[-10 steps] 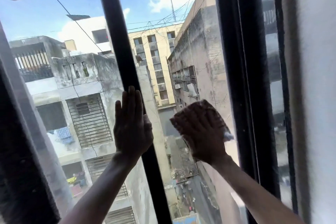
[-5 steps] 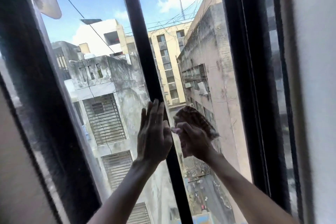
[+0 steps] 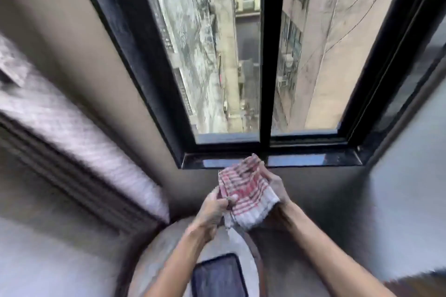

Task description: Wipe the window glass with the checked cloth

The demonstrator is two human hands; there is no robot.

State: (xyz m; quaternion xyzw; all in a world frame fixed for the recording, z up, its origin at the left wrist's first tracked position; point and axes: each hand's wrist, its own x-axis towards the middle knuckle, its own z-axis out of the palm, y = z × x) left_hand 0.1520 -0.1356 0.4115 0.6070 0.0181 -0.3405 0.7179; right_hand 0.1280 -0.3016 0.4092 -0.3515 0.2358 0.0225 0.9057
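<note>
The red-and-white checked cloth [image 3: 243, 194] is bunched between both hands, below the window sill and away from the glass. My left hand [image 3: 212, 210] pinches its lower left edge. My right hand [image 3: 275, 188] cups it from the right and underneath, partly hidden by the fabric. The window glass [image 3: 217, 55] fills the upper part of the view in two panes, split by a black vertical bar [image 3: 270, 55]. Neither hand touches the glass.
A glossy black sill [image 3: 313, 159] runs under the panes, with a thick black frame [image 3: 135, 43] on the left. Below my arms lies a rounded grey surface [image 3: 154, 255] with a dark phone-like slab [image 3: 218, 277] on it. A pale patterned ledge [image 3: 72, 123] slants at left.
Both hands came off the glass and dropped below the sill, and my left hand took hold of the cloth too. The view tilted down from the sky to the sill.
</note>
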